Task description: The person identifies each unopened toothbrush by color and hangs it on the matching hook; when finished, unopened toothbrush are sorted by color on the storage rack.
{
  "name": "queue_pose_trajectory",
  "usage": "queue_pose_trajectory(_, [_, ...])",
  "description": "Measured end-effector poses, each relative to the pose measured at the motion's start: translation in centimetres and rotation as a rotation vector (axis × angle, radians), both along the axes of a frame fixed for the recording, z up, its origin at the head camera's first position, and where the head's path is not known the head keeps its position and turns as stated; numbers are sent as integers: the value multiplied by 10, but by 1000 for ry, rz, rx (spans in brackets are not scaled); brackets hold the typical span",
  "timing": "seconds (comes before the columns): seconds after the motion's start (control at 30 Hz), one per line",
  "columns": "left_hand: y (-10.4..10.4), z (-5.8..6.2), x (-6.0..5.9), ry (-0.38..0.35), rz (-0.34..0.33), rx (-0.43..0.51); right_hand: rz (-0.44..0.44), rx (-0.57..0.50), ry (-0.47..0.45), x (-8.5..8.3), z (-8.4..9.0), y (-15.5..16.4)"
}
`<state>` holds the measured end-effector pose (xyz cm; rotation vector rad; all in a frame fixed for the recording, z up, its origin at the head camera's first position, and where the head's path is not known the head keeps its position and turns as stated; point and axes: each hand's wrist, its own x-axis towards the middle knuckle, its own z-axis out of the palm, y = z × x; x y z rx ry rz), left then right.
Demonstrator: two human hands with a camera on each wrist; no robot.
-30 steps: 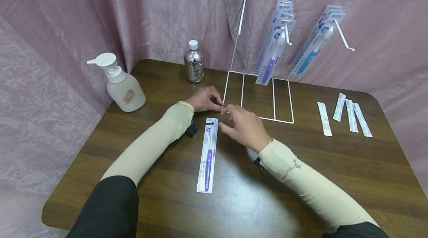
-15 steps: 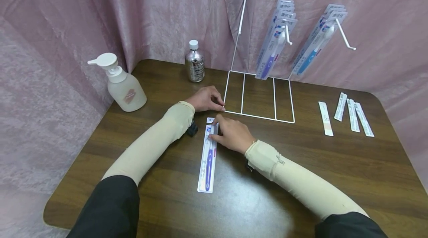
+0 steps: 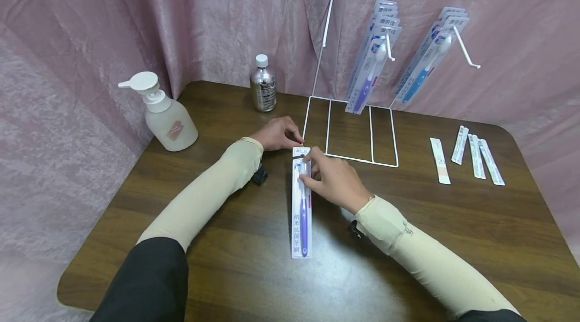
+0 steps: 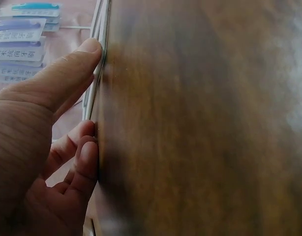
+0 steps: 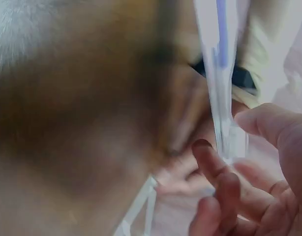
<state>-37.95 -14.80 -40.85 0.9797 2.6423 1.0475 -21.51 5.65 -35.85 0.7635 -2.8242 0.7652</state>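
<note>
My left hand [image 3: 277, 134] holds the near left corner of a white wire display rack [image 3: 371, 133], its thumb [image 4: 75, 69] against the wire in the left wrist view. A packaged toothbrush [image 3: 301, 221] with a purple handle is lifted just off the table, its hook-slot end pointing away from me. My right hand [image 3: 337, 181] pinches this pack along its right side near the top, thumb and fingers on either face. In the right wrist view the clear plastic pack [image 5: 220, 73] stands edge-on between thumb and fingers.
Purple packs [image 3: 371, 68] and blue packs [image 3: 430, 60] hang from rack hooks at the back; the left hook [image 3: 328, 20] is bare. Several paper strips [image 3: 439, 161] lie at right. A silver bottle [image 3: 264, 88] and a pump bottle [image 3: 169, 121] stand at back left.
My right hand came down from the rack corner to the toothbrush pack, took hold of it and lifted it, shifting it right. The left hand has stayed at the corner.
</note>
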Motion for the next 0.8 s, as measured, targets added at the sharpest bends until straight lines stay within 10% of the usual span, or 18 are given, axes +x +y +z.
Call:
queue_pose_trajectory(0.4, [-1, 0, -1, -28, 8, 23, -174, -125, 665, 20, 98, 61])
queue_pose_trajectory(0.8, [1, 1, 0, -2, -8, -4, -366, -151, 681, 5, 134, 93])
